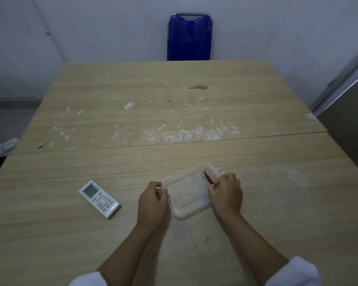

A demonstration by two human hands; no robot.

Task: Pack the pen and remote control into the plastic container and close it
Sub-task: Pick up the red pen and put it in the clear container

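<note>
A clear plastic container (189, 194) lies on the wooden table (174, 112) near its front edge. My left hand (153, 200) grips the container's left rim. My right hand (225, 193) is closed at the container's right side, holding a red pen (209, 179) whose far end pokes out over the container's right wall. A white remote control (99, 199) with a small screen and buttons lies flat on the table, well to the left of my left hand. I cannot tell whether a lid sits on the container.
A blue chair back (189, 37) stands behind the far table edge. A grey panel (351, 129) borders the table's right side. The tabletop carries white scuffs and a dark stain (198, 87).
</note>
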